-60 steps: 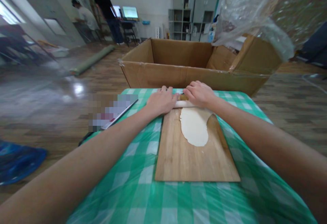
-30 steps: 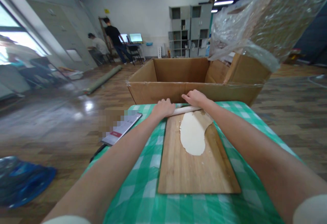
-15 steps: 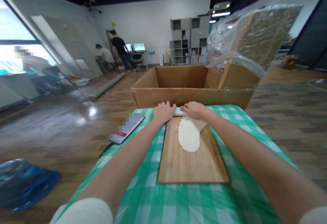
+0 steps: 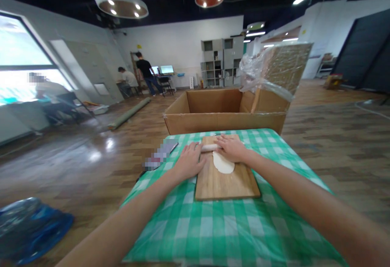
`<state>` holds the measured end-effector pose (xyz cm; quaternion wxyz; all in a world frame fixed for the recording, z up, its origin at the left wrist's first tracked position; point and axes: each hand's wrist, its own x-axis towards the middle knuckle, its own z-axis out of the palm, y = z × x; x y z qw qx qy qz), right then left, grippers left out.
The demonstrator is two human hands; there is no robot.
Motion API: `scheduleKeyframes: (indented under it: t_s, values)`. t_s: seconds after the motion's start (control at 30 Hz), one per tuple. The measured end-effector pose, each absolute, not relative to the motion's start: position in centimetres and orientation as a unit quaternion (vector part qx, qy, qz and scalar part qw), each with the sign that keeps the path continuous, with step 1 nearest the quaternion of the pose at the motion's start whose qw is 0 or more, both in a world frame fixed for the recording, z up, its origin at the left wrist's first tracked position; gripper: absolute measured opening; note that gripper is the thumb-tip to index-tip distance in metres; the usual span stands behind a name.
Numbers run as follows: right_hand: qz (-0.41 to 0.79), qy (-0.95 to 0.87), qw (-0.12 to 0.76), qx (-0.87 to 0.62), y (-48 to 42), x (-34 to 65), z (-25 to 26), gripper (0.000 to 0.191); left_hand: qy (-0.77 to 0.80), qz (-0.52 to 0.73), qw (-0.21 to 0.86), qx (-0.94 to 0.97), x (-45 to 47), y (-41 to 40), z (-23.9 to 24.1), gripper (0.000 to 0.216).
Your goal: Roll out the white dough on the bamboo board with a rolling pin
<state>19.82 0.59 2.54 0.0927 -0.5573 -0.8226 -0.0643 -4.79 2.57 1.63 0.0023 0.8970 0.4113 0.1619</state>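
Observation:
A flat oval of pale dough (image 4: 223, 164) lies on a wooden board (image 4: 225, 181) on the green checked tablecloth (image 4: 213, 226). A pale rolling pin (image 4: 210, 148) lies across the dough's far end. My left hand (image 4: 189, 162) presses on the pin's left end, fingers stretched flat over it. My right hand (image 4: 232, 148) rests on the pin's right part, fingers laid flat too.
A phone (image 4: 162, 154) lies on the cloth left of the board. An open cardboard box (image 4: 224, 114) stands just beyond the table, with a plastic-wrapped pack (image 4: 274, 70) at its right. Two people stand at desks far back left. A blue bag (image 4: 27, 226) lies on the floor.
Both hands have rolled the pin back toward me, from the board's far edge onto the dough. The view has tilted up and shows more of the room.

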Motion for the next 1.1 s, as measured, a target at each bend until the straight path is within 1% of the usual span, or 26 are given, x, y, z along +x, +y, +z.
scheduleKeyframes:
  t_s: [0.1,0.17,0.4,0.5,0.6,0.63,0.7,0.8,0.9,1.0,1.1]
  values:
    - [-0.059,-0.809,0.095,-0.577,-0.9,19.4,2.8,0.046,0.416,0.175,0.047,0.891,-5.0,3.0,2.9,0.036]
    - [-0.056,-0.797,0.096,-0.593,-1.8,19.1,2.8,0.044,0.413,0.193,0.059,0.888,-4.8,3.2,3.4,0.032]
    - [-0.041,-0.802,0.096,-0.588,-5.4,18.5,3.0,0.042,0.422,0.267,0.078,0.863,-4.2,4.7,5.6,0.034]
    - [-0.016,-0.822,0.106,-0.559,-7.0,18.5,3.2,0.042,0.432,0.276,0.104,0.853,-4.0,5.2,7.0,0.033]
    - [0.006,-0.839,0.112,-0.533,-8.0,18.7,3.2,0.042,0.421,0.27,0.131,0.856,-4.0,4.0,7.5,0.033]
    - [0.01,-0.84,0.112,-0.532,-8.2,18.8,3.2,0.042,0.411,0.265,0.134,0.862,-4.1,3.1,7.3,0.034]
    - [0.015,-0.835,0.113,-0.538,-8.5,18.8,3.1,0.043,0.375,0.249,0.107,0.886,-4.3,1.1,6.4,0.04]
    - [0.025,-0.832,0.113,-0.543,-9.3,18.8,3.0,0.044,0.317,0.185,0.056,0.928,-4.6,-1.9,4.3,0.045]
    - [0.018,-0.834,0.105,-0.541,-10.0,18.7,2.8,0.044,0.316,0.153,0.018,0.936,-4.6,-3.5,2.2,0.047]
    - [0.0,-0.84,0.094,-0.535,-10.1,18.6,2.7,0.051,0.328,0.151,0.002,0.932,-4.0,-3.4,1.2,0.05]
    - [-0.003,-0.837,0.088,-0.539,-8.8,18.7,2.7,0.063,0.323,0.13,0.0,0.938,-3.3,-2.1,1.2,0.049]
